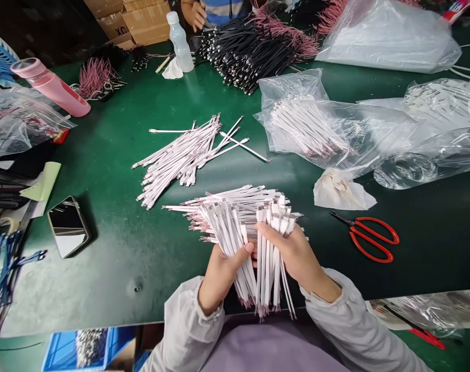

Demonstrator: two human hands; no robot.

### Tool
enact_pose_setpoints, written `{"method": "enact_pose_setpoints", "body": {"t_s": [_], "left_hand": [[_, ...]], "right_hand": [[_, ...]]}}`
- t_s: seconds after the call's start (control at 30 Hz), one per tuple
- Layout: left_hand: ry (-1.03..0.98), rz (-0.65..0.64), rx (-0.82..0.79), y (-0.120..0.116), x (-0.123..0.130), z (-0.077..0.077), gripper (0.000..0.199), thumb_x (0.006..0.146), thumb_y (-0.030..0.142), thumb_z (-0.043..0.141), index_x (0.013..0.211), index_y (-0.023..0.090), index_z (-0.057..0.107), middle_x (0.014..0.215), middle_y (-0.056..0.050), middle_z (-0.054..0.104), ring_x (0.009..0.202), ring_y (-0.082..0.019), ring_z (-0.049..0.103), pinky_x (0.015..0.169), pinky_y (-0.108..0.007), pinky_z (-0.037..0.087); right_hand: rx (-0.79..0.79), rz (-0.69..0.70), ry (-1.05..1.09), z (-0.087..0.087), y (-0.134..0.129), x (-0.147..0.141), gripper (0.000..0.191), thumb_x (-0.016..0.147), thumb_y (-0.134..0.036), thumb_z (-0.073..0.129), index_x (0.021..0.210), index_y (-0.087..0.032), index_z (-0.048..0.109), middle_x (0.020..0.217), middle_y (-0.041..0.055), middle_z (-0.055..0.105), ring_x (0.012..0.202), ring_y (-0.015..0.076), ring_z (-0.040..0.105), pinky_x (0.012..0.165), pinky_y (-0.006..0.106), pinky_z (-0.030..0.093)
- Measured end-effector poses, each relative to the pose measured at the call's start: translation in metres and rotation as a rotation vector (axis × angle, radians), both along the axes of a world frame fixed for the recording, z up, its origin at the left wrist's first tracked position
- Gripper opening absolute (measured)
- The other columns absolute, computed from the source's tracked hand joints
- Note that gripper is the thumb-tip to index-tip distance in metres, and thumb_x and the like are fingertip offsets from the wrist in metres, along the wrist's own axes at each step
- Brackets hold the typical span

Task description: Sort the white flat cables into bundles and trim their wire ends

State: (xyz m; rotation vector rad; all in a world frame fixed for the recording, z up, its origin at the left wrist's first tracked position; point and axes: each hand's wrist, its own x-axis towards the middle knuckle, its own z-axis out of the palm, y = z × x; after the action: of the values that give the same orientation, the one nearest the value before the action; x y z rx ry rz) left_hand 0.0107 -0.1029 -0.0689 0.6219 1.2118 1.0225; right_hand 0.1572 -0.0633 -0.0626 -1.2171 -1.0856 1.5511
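My left hand (230,266) is closed around a bundle of short white cables (227,227), its thumb lying across the front. Right beside it, my right hand (291,251) grips a second bundle of white cables (269,274). Both bundles stand roughly upright, connector ends up and reddish wire ends down toward my lap. Just beyond the hands lies a pile of white cables (242,195), partly hidden by the bundles. Farther off, a looser heap of white cables (180,157) is spread on the green table (114,206).
Red-handled scissors (374,238) and a crumpled cloth (341,191) lie to the right, below bagged white cables (308,126). A phone (69,227) and a pink bottle (52,88) are at left. Black cables (246,51) and a clear bottle (180,44) stand at the back, near another person's hand (196,15).
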Motion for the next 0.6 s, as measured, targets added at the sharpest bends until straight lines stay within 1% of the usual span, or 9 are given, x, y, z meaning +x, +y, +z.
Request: {"method": "enact_pose_setpoints", "body": {"t_s": [0.07, 0.17, 0.23, 0.3, 0.37, 0.43, 0.5, 0.53, 0.6], "left_hand": [[-0.032, -0.008, -0.039, -0.0001, -0.0002, 0.0009, 0.032, 0.071, 0.038, 0.078, 0.087, 0.012, 0.070, 0.071, -0.005, 0.069, 0.064, -0.018, 0.066, 0.062, -0.029, 0.057], [-0.044, -0.028, -0.011, 0.0001, -0.0010, 0.0011, 0.028, 0.068, 0.035, 0.081, 0.081, 0.013, 0.069, 0.061, -0.003, 0.067, 0.054, -0.016, 0.063, 0.057, -0.028, 0.054], [-0.047, -0.067, 0.041, 0.0005, -0.0014, 0.0007, 0.026, 0.068, 0.036, 0.080, 0.074, 0.013, 0.069, 0.057, -0.002, 0.065, 0.052, -0.016, 0.061, 0.056, -0.028, 0.054], [-0.023, -0.075, 0.082, 0.0010, -0.0013, 0.0006, 0.025, 0.070, 0.036, 0.079, 0.079, 0.014, 0.069, 0.061, -0.003, 0.067, 0.055, -0.016, 0.062, 0.058, -0.029, 0.055], [0.005, -0.040, 0.088, 0.0014, -0.0005, 0.0009, 0.029, 0.076, 0.039, 0.074, 0.090, 0.014, 0.070, 0.071, -0.005, 0.070, 0.061, -0.017, 0.065, 0.061, -0.029, 0.056], [-0.012, -0.006, 0.046, 0.0013, 0.0004, 0.0014, 0.033, 0.080, 0.041, 0.070, 0.099, 0.014, 0.068, 0.078, -0.006, 0.072, 0.067, -0.018, 0.067, 0.064, -0.029, 0.057], [-0.060, 0.004, -0.010, 0.0009, 0.0009, 0.0015, 0.033, 0.080, 0.041, 0.070, 0.099, 0.014, 0.069, 0.078, -0.006, 0.071, 0.068, -0.018, 0.067, 0.066, -0.030, 0.057], [-0.075, 0.004, -0.029, 0.0006, 0.0010, 0.0015, 0.032, 0.078, 0.040, 0.072, 0.098, 0.015, 0.069, 0.077, -0.005, 0.071, 0.068, -0.017, 0.067, 0.067, -0.030, 0.057], [-0.052, -0.010, -0.026, 0.0001, 0.0007, 0.0012, 0.028, 0.076, 0.037, 0.075, 0.090, 0.014, 0.070, 0.073, -0.004, 0.070, 0.064, -0.016, 0.065, 0.067, -0.029, 0.056]], "right_hand": [[0.012, -0.004, 0.051, 0.0007, 0.0001, 0.0027, 0.031, 0.087, -0.045, 0.059, 0.068, -0.020, 0.059, 0.066, 0.0013, 0.056, 0.066, 0.0155, 0.052, 0.067, 0.031, 0.047], [-0.159, 0.108, 0.216, 0.0000, -0.0010, 0.0038, 0.026, 0.082, -0.042, 0.067, 0.072, -0.020, 0.057, 0.054, -0.0052, 0.042, 0.049, 0.0095, 0.039, 0.052, 0.027, 0.041], [-0.295, 0.230, 0.261, -0.0010, -0.0027, 0.0020, 0.026, 0.075, -0.040, 0.073, 0.082, -0.019, 0.060, 0.056, -0.0057, 0.046, 0.046, 0.0088, 0.041, 0.046, 0.024, 0.037], [-0.336, 0.270, 0.257, -0.0015, -0.0044, -0.0005, 0.027, 0.075, -0.040, 0.074, 0.081, -0.018, 0.060, 0.058, -0.0039, 0.051, 0.048, 0.0099, 0.046, 0.046, 0.024, 0.037], [-0.302, 0.175, 0.261, -0.0010, -0.0051, -0.0023, 0.027, 0.077, -0.042, 0.071, 0.075, -0.019, 0.057, 0.055, -0.0047, 0.048, 0.047, 0.0097, 0.045, 0.046, 0.024, 0.038], [-0.243, 0.092, 0.272, 0.0001, -0.0044, -0.0027, 0.030, 0.081, -0.045, 0.066, 0.070, -0.019, 0.056, 0.057, -0.0035, 0.047, 0.051, 0.0105, 0.045, 0.048, 0.025, 0.041], [-0.205, 0.065, 0.314, 0.0008, -0.0028, -0.0022, 0.030, 0.084, -0.045, 0.063, 0.070, -0.020, 0.056, 0.059, -0.0028, 0.048, 0.055, 0.0113, 0.046, 0.054, 0.027, 0.045], [-0.204, 0.055, 0.342, 0.0008, -0.0019, -0.0019, 0.027, 0.083, -0.044, 0.064, 0.074, -0.020, 0.057, 0.057, -0.0041, 0.046, 0.053, 0.0104, 0.044, 0.055, 0.027, 0.044], [-0.221, 0.038, 0.382, 0.0000, -0.0007, -0.0018, 0.022, 0.078, -0.039, 0.071, 0.085, -0.022, 0.059, 0.050, -0.0090, 0.037, 0.046, 0.0074, 0.033, 0.052, 0.025, 0.041]]}}
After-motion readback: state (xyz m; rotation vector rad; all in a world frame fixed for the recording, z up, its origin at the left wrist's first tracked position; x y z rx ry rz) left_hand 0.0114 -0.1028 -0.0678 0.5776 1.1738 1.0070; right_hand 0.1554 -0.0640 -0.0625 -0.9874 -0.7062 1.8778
